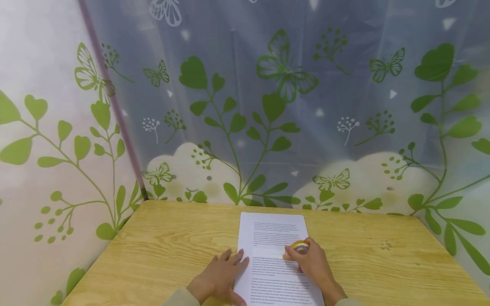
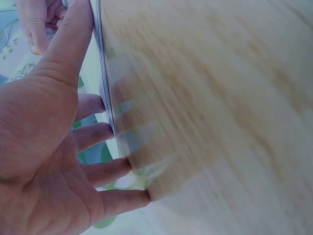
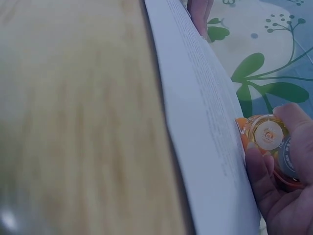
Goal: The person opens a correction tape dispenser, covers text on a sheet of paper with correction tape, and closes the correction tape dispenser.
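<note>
A stack of printed paper (image 1: 281, 280) lies on the wooden table, its top page covered in paragraphs of small text. My right hand (image 1: 317, 265) grips a correction tape dispenser (image 1: 300, 245) between thumb and fingers. In the right wrist view the dispenser (image 3: 266, 134) shows a clear orange body with a pale reel and a grey wheel; its orange tip is at the page. A pale band without text crosses the sheet beside it. My left hand (image 1: 221, 275) rests with spread fingers on the stack's left edge, some fingertips reaching the tabletop in the left wrist view.
The light wood-grain table (image 1: 160, 238) extends to both sides of the paper. Behind it hangs a grey-blue curtain (image 1: 237, 106) printed with green leaves and butterflies. A paler panel (image 1: 57, 127) with similar leaves stands at the left.
</note>
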`<state>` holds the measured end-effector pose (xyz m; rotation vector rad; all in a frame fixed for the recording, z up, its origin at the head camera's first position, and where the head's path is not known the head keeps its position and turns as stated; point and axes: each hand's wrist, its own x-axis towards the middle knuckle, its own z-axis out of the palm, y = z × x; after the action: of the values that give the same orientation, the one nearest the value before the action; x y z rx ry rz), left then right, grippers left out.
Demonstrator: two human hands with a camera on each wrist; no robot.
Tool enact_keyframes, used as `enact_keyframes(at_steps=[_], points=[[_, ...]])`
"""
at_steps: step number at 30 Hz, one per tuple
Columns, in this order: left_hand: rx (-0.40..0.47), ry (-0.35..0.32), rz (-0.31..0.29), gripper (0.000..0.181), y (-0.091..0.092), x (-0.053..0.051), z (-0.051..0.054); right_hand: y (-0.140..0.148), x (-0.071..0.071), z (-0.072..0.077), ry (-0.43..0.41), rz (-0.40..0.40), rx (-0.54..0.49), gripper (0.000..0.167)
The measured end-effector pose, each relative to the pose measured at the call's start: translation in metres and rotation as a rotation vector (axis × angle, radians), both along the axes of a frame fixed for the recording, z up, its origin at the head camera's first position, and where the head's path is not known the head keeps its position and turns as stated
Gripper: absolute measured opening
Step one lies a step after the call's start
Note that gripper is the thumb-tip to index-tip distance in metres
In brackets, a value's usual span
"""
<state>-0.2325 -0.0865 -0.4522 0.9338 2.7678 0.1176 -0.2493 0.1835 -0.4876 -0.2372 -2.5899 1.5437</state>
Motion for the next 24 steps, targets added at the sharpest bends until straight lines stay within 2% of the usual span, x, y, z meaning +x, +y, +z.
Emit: enact_keyframes(at_steps=[8, 24], points=[[-0.004, 0.018, -0.005, 0.105, -0.001, 0.000, -0.002, 0.006, 0.000, 0.001, -0.036, -0.001, 0.005, 0.051], [-0.013, 0.028, -0.012, 0.103, -0.001, -0.001, -0.002, 0.022, 0.003, 0.000, -0.036, -0.008, 0.029, 0.051]])
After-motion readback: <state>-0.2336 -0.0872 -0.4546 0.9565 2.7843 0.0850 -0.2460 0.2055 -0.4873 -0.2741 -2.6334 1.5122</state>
